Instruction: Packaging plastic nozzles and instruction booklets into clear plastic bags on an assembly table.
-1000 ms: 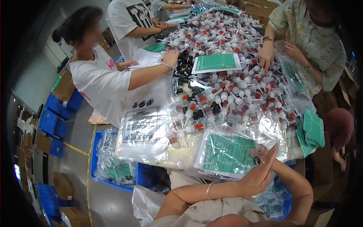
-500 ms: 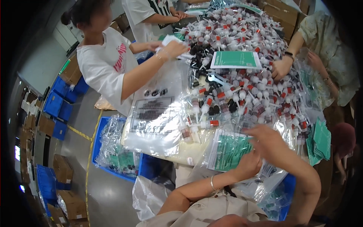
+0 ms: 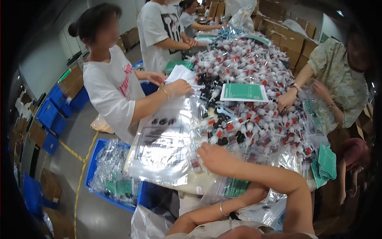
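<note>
My right hand [image 3: 217, 159] reaches across to the near left edge of a heap of small bottles [image 3: 254, 127] with white nozzle tips and red or dark parts. Its fingers are curled in, and what they hold, if anything, is hidden. Just beside it lies a single bottle [image 3: 195, 164]. Below my right forearm, my left hand [image 3: 256, 192] is closed at a clear plastic bag with a green booklet [image 3: 234, 186] inside; the forearm covers part of the hand and bag.
Another green booklet [image 3: 244, 92] lies on the heap near a light-blue wrench [image 3: 225, 112]. Large clear printed bags [image 3: 159, 147] cover the table's left side. A blue bin [image 3: 93, 159] of filled bags stands on the floor. Green booklets [image 3: 327, 161] are stacked at right. Co-workers surround the table.
My right hand has moved left from the bag to the heap's near edge. My left hand stays low by the bag. The view has tilted up, and the co-worker at left has lowered their hands.
</note>
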Motion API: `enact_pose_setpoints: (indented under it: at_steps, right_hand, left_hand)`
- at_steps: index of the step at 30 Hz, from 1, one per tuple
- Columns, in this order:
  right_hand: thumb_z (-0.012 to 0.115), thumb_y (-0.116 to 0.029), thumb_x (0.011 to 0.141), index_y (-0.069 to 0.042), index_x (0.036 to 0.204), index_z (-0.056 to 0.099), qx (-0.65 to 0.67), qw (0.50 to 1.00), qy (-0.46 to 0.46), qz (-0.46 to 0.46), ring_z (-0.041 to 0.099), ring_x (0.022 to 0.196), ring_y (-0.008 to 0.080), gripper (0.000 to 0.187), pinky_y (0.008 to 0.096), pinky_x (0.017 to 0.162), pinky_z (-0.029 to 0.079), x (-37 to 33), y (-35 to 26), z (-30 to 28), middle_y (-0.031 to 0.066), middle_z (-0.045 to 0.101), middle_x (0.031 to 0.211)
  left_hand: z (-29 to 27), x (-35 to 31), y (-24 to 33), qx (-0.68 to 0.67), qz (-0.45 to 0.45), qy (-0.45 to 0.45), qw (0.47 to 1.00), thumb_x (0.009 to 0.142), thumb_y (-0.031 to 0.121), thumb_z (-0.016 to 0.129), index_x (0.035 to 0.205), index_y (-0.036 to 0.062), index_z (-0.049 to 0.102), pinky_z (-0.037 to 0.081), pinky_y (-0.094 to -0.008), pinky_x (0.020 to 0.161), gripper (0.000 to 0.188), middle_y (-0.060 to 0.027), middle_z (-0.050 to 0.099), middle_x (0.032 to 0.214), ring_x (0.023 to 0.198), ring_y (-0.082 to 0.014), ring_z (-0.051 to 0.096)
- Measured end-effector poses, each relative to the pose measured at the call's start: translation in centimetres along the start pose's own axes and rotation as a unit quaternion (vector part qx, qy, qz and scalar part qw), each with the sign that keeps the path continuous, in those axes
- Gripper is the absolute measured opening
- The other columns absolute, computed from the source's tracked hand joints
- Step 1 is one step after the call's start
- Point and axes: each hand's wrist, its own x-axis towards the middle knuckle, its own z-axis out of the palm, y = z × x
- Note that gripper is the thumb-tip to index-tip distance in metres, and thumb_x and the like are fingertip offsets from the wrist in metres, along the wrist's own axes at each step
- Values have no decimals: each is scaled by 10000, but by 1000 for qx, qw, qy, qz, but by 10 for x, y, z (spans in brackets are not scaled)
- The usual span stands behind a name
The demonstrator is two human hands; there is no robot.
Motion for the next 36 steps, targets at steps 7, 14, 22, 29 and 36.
enact_pose_setpoints:
  at_steps: [7,14,22,29,36]
  right_hand:
    - [529,-104,763,25,923,452,-21,996,-44,70,603,605,349,218,450,516,479,40,-19,62,196,557,781]
    - [639,-213,766,-46,1040,432,314,940,-28,130,619,725,207,382,342,611,502,-11,-3,-36,128,584,853]
    - [611,-99,819,-41,1168,447,651,663,117,350,641,745,210,390,321,660,532,-217,40,-91,123,613,897]
    - [524,-84,874,42,1209,436,687,609,12,397,639,768,198,369,326,693,537,-240,41,-72,142,620,966]
    - [557,-143,856,5,1291,413,569,758,-81,309,589,941,175,481,276,808,478,-203,87,-38,138,585,1089]
  left_hand:
    - [11,-21,-22,6,99,27,995,811,66,548,1106,17,545,395,-416,897,300,-176,560,1109,1058,-342,515]
    - [-8,3,-32,-31,19,-90,995,816,52,522,1060,-1,519,450,-372,764,249,-131,591,912,864,-237,574]
    - [-62,29,38,-171,-144,-36,974,838,7,439,1276,52,344,434,-251,459,450,-59,579,770,539,-111,534]
    - [-56,44,60,88,14,-49,995,748,-35,459,1438,107,166,499,-386,673,763,-254,336,1379,774,-372,595]
    - [-53,45,98,149,39,-99,983,748,-31,477,1411,19,163,478,-480,727,735,-280,373,1334,919,-453,552]
